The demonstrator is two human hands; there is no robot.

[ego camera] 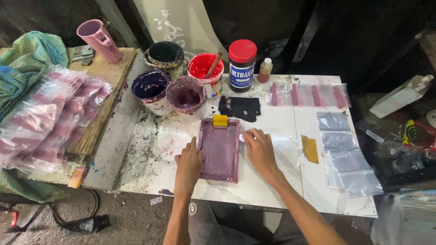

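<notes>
A purple-stained printing frame (220, 149) is lying flat at the centre of the frame on the white table (272, 181), with a small yellow squeegee (220, 120) resting at its top edge. The left hand (188, 165) is pressing flat, fingers together, against its left side. The right hand (259, 149) is spreading over its right edge and a clear plastic bag (284, 152). Paint buckets (186, 95) are standing above, in the upper centre.

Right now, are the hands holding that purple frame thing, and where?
Neither hand grips anything. The left hand lies flat on the left edge of the purple printing frame, and the right hand presses beside its right edge, fingertips touching the frame.
</notes>
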